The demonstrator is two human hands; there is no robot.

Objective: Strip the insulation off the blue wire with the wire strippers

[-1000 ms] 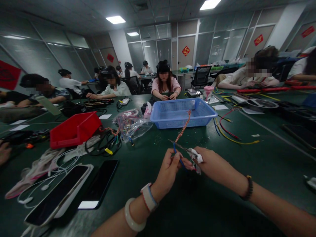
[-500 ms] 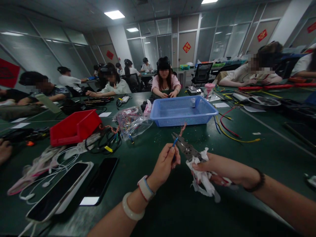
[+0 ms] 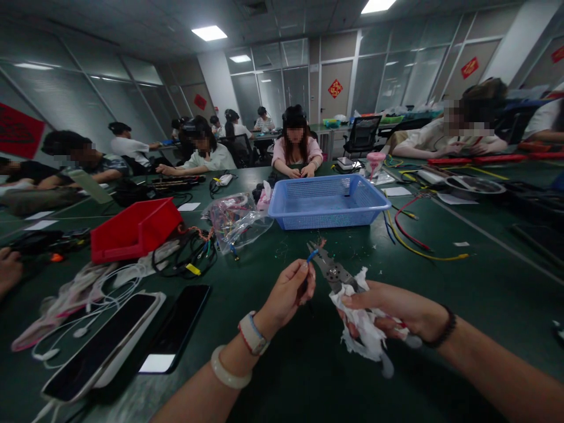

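My left hand (image 3: 293,288) pinches a short blue wire (image 3: 312,255) between thumb and fingers. The wire's upper end lies at the jaws of metal wire-stripping pliers (image 3: 333,271). My right hand (image 3: 383,302) is wrapped round the pliers' handles, which are covered with crumpled white tissue (image 3: 363,329). Bare copper strands (image 3: 322,241) show just beyond the jaws. Whether the jaws are fully closed on the wire is too small to tell.
Ahead stands a blue basket (image 3: 328,220). To the left are a red bin (image 3: 136,232), a plastic bag of wires (image 3: 233,220), white earphones, a phone (image 3: 178,329) and another in a white case (image 3: 106,341). Loose cables (image 3: 423,254) lie right. Several people sit around.
The pliers have shifted slightly left, and less of the copper strands shows beyond them. Both hands keep their hold. The view has tilted up slightly.
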